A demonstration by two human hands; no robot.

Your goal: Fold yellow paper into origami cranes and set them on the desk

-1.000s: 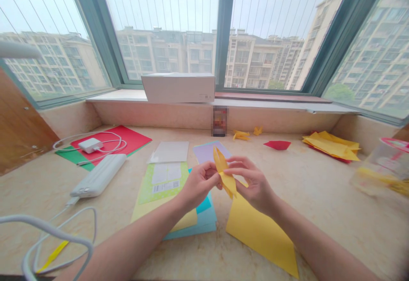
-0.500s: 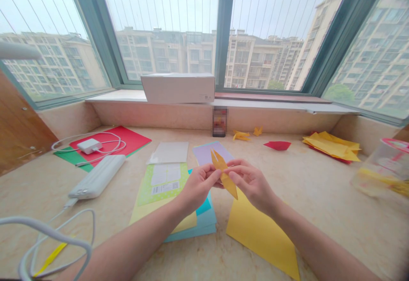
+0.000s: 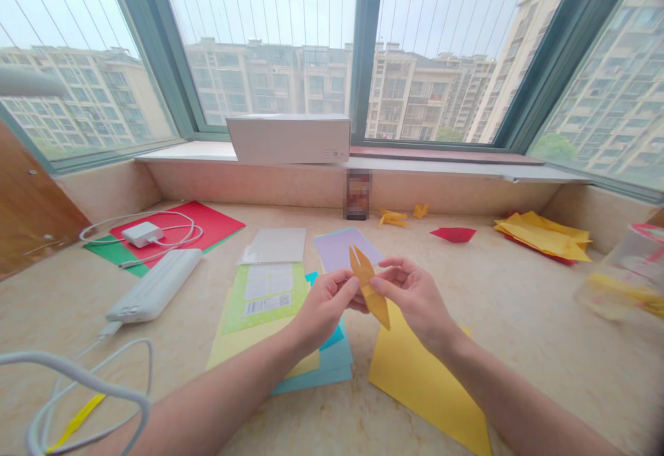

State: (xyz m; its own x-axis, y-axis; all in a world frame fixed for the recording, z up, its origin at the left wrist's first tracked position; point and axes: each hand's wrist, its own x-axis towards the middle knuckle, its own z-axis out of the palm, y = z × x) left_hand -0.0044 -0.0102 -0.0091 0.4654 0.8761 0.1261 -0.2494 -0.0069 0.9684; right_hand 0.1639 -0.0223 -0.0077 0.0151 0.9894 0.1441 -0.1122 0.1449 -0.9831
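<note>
A folded yellow paper piece (image 3: 371,290) is held between both hands, tilted, with two narrow points at its top and one point at the bottom. My left hand (image 3: 329,302) pinches its left edge with thumb and fingers. On the other side, my right hand (image 3: 412,295) grips the right edge, its thumb lying on the paper. A yellow sheet (image 3: 425,380) lies on the table under my right forearm. Below my left forearm are light blue paper (image 3: 332,366) and a green patterned packet (image 3: 267,297). Just beyond the hands is a lilac sheet (image 3: 342,248).
Left are a power bank (image 3: 155,286), a charger (image 3: 142,234) with cables, and red paper (image 3: 207,224). Behind stand a blurred dark object (image 3: 357,195) and small yellow folded pieces (image 3: 393,218). Right: a red folded piece (image 3: 454,234), yellow papers (image 3: 544,234), a clear container (image 3: 622,276).
The folded yellow piece has shifted slightly right and down in the view with both hands. My right hand's fingers have lifted slightly from the paper, while its thumb stays on it.
</note>
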